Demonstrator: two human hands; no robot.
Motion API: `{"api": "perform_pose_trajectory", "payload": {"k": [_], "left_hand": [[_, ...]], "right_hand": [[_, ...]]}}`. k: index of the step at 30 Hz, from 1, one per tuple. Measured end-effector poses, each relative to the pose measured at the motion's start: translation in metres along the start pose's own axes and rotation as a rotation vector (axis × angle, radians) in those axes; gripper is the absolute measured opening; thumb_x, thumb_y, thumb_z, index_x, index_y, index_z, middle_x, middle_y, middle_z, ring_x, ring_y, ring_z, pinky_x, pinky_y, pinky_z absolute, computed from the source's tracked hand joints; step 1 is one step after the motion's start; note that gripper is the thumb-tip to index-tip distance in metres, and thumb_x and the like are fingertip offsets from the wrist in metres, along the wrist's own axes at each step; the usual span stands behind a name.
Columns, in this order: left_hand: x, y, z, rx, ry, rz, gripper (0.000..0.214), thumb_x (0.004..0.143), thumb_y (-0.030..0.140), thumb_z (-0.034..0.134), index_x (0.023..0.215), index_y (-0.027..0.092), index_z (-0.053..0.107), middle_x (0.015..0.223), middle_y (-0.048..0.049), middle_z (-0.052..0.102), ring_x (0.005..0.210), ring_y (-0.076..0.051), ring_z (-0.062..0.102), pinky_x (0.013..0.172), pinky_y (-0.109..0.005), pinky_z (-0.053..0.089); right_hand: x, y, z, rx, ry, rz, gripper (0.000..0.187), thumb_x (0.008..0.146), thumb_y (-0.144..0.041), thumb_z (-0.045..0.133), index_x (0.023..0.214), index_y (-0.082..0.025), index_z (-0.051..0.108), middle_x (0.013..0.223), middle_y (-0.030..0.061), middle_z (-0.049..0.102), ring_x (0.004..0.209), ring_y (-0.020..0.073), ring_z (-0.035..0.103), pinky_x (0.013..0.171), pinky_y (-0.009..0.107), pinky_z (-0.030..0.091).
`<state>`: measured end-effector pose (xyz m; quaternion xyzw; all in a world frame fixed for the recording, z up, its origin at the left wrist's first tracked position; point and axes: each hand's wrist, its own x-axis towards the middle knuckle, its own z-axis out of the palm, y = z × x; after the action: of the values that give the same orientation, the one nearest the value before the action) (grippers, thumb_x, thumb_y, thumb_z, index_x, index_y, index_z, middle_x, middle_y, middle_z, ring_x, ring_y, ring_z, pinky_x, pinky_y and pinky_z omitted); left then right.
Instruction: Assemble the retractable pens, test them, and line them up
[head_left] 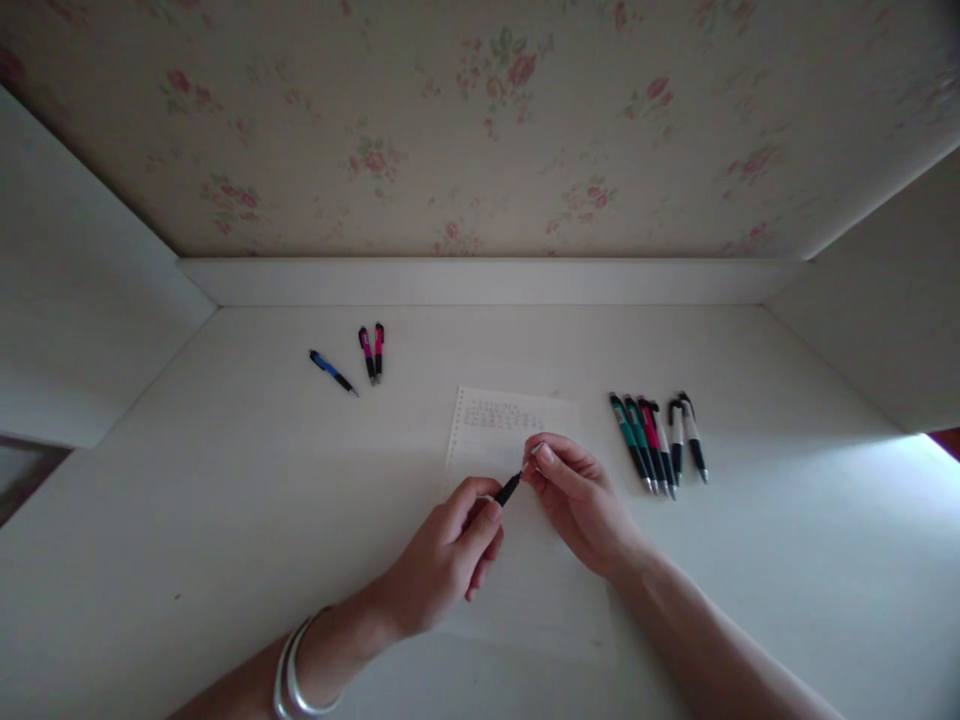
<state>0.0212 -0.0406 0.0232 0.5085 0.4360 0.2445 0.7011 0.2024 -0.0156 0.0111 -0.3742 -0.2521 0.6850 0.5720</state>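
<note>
My left hand (446,550) is closed around a pen (508,489). The black front end of this pen sticks out toward the right, while my fingers cover its barrel. Thumb and fingers of my right hand (581,505) pinch a small silver pen tip (537,449) right at the pen's end. Whether the tip touches the black part or sits just off it, I cannot tell. Both hands are above a sheet of lined paper (517,600) with punched holes and some handwriting near its top.
Several green, pink and white pens (651,445) lie in a row at the right. At the back left are a blue pen (330,372), a purple pen (367,355) and a pink pen (379,352). White panels flank the white desk (225,480), with flowered wallpaper (420,130) behind.
</note>
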Motion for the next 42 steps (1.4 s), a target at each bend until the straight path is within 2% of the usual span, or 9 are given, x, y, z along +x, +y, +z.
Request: {"api": "perform_pose_trajectory", "payload": {"k": [8, 15, 22, 35, 42], "left_hand": [[0.001, -0.001, 0.000, -0.001, 0.002, 0.007, 0.039, 0.100, 0.054, 0.040, 0.113, 0.019, 0.050, 0.070, 0.0056, 0.048, 0.050, -0.008, 0.043, 0.041, -0.018, 0.036], [-0.001, 0.000, 0.000, 0.006, -0.017, 0.026, 0.038, 0.100, 0.054, 0.040, 0.112, 0.019, 0.050, 0.070, 0.0056, 0.048, 0.051, -0.008, 0.042, 0.043, -0.019, 0.036], [-0.001, 0.000, -0.001, 0.002, -0.020, 0.035, 0.039, 0.100, 0.055, 0.040, 0.111, 0.019, 0.049, 0.070, 0.0056, 0.048, 0.051, -0.008, 0.042, 0.043, -0.019, 0.036], [-0.002, 0.002, 0.001, -0.025, -0.005, 0.083, 0.041, 0.101, 0.053, 0.039, 0.116, 0.017, 0.049, 0.069, 0.0049, 0.047, 0.052, -0.009, 0.042, 0.044, -0.021, 0.035], [-0.002, -0.001, 0.000, -0.029, -0.028, 0.103, 0.037, 0.102, 0.051, 0.038, 0.113, 0.017, 0.049, 0.072, 0.0039, 0.050, 0.054, -0.008, 0.041, 0.046, -0.021, 0.033]], "right_hand": [[-0.001, -0.002, 0.002, -0.043, -0.001, 0.064, 0.019, 0.075, -0.038, 0.084, 0.089, -0.026, 0.080, 0.098, 0.0023, 0.077, 0.085, 0.0134, 0.065, 0.079, 0.026, 0.052], [-0.004, -0.001, 0.003, -0.061, -0.072, 0.099, 0.019, 0.081, -0.039, 0.079, 0.092, -0.023, 0.080, 0.079, 0.0014, 0.074, 0.077, 0.0125, 0.063, 0.078, 0.026, 0.051], [-0.005, 0.000, 0.001, -0.021, -0.079, 0.102, 0.020, 0.081, -0.039, 0.079, 0.095, -0.025, 0.080, 0.079, 0.0001, 0.073, 0.076, 0.0125, 0.062, 0.076, 0.027, 0.050], [-0.009, -0.001, 0.007, -0.134, -0.128, 0.110, 0.022, 0.083, -0.043, 0.076, 0.094, -0.024, 0.079, 0.079, 0.0004, 0.073, 0.071, 0.0116, 0.062, 0.073, 0.027, 0.049], [-0.010, 0.004, 0.004, -0.179, -0.133, 0.050, 0.014, 0.080, -0.036, 0.080, 0.088, -0.025, 0.079, 0.084, -0.0004, 0.073, 0.071, 0.0108, 0.060, 0.071, 0.025, 0.048]]}}
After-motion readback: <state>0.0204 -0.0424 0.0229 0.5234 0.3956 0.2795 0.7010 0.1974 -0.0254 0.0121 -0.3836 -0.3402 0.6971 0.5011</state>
